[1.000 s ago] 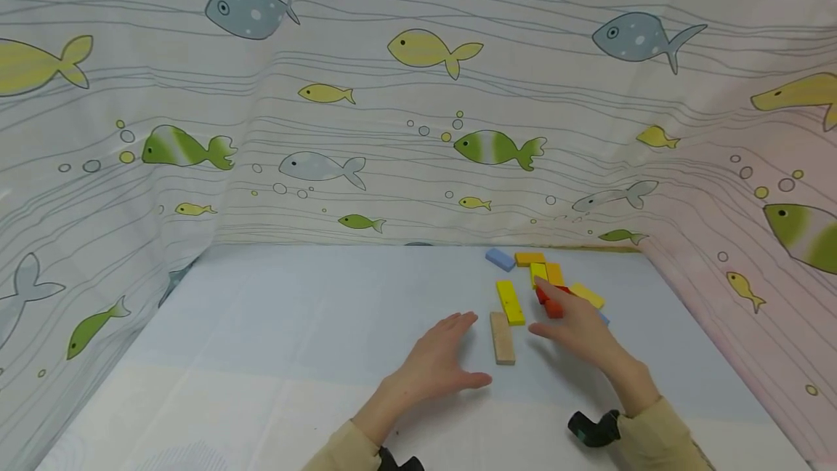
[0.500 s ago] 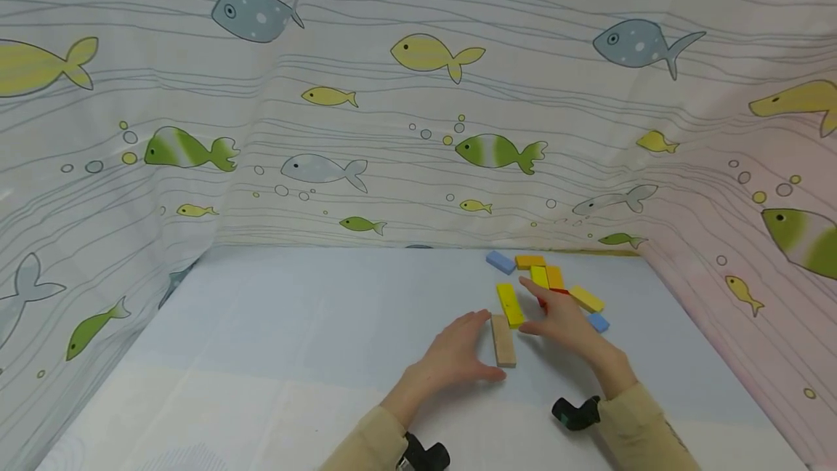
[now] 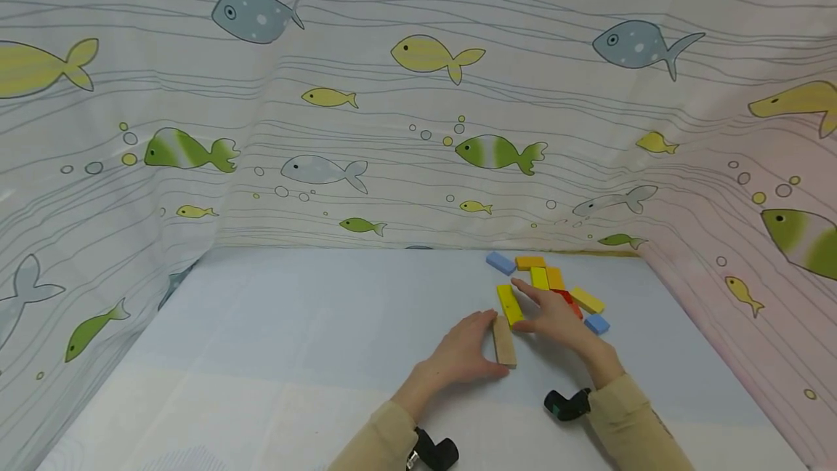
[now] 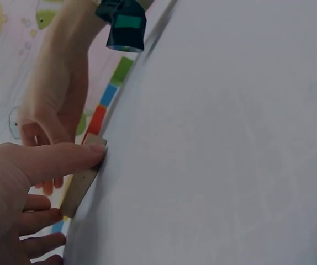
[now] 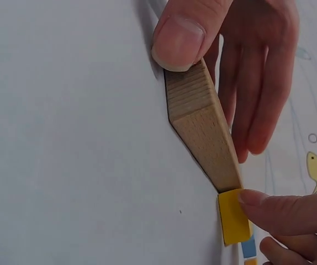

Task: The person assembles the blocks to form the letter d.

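A plain wooden block (image 3: 503,342) lies flat on the table, with a yellow block (image 3: 508,304) beyond it, end corners meeting. My left hand (image 3: 461,355) spans the wooden block lengthwise, thumb at the near end and fingertips at the far end. In the left wrist view the left thumb (image 4: 73,157) presses against that block's end. My right hand (image 3: 559,315) spans the yellow block from the right, thumb at its near end, index finger by its far end. The right wrist view shows the right thumb (image 5: 283,210) touching the yellow block.
Behind the right hand lie a blue block (image 3: 500,262), an orange one (image 3: 530,263), red ones (image 3: 572,304), a pale yellow one (image 3: 586,300) and another small blue block (image 3: 596,323). A fish-patterned curtain (image 3: 366,122) rises around the table's back and sides.
Both hands have moved in: the left hand went right onto the wooden block, and the right hand went left from the red blocks to the yellow block. The blocks have stayed in place.
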`<control>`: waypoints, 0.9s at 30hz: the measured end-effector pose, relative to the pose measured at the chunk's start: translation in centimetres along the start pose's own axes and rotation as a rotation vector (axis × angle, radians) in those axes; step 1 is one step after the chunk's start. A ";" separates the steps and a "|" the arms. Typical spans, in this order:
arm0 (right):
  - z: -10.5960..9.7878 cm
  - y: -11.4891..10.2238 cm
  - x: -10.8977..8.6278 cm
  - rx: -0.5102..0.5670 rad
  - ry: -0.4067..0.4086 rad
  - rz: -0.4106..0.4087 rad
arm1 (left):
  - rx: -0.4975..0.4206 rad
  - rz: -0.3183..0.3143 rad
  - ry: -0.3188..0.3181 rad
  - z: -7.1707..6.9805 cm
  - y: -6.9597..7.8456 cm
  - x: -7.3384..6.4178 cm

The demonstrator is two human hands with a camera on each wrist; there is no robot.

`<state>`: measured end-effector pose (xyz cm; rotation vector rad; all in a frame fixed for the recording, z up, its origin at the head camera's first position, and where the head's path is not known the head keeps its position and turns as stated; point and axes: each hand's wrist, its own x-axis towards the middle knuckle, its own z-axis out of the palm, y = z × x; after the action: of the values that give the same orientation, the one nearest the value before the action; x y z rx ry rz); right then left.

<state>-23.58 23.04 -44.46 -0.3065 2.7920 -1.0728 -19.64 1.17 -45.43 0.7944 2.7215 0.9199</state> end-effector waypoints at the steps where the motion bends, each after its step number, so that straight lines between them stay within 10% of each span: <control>1: 0.0 0.0 0.1 -0.004 -0.003 -0.007 | 0.002 0.000 0.002 0.0 0.0 0.0; 27: 0.8 0.7 0.7 -0.007 -0.031 -0.005 | 0.011 -0.014 -0.035 -0.7 -0.6 -0.6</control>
<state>-24.18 22.88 -45.55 -0.3287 2.7694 -1.0505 -19.56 0.08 -45.24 0.7852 2.7002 0.8809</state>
